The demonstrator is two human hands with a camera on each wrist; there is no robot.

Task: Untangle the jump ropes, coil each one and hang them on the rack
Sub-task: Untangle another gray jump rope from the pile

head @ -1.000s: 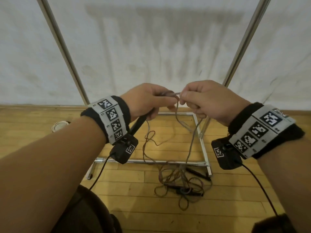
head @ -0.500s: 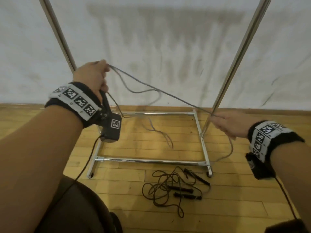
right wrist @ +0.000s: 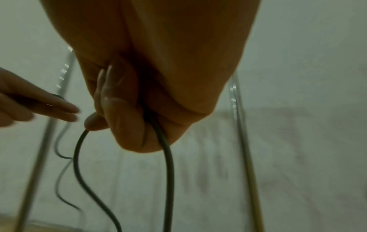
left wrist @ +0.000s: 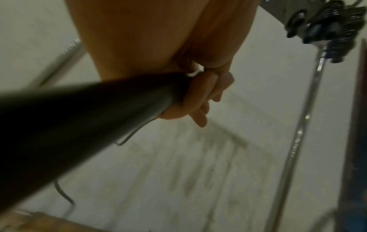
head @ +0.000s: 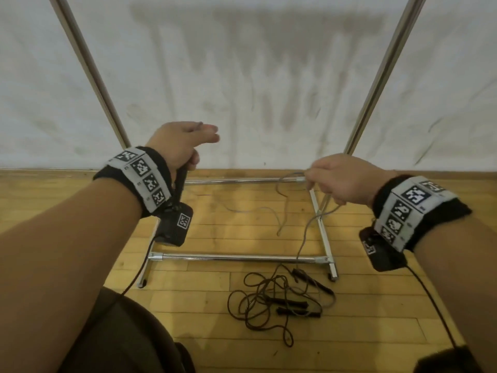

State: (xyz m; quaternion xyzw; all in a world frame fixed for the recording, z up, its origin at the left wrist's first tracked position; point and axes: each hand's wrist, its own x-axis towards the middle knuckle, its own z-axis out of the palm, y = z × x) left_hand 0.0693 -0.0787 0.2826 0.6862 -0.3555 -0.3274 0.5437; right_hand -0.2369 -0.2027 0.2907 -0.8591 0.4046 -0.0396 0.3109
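Two hands are seen in front of one metal rack (head: 236, 257), whose two slanted uprights rise against the white wall (head: 242, 76) and whose base bars lie on the wooden floor (head: 204, 343). One grey rope (head: 302, 238) is held up between the hands, and a tangled heap of dark ropes (head: 269, 300) lies on the floor just in front of the rack's front bar; at least three black handles are counted in the heap, but the number of ropes in it cannot be told. No rope is seen hanging on the rack in the head view. The left hand (head: 178, 145) is raised near the left upright and is closed around a black handle (left wrist: 83, 113), which sticks down past the wrist; in the left wrist view its lower fingers (left wrist: 195, 95) are curled around the handle, while in the head view the thumb and forefinger are seen stretched forward with a bit of grey rope lying across them. The right hand (head: 341, 181) is held lower, near the right upright, and its fingers are curled around the grey rope, which is pinched at the fingertips. In the right wrist view a loop of the rope (right wrist: 127, 180) is seen hanging below the fist, both strands running down. From the right hand the rope drops toward the heap on the floor.
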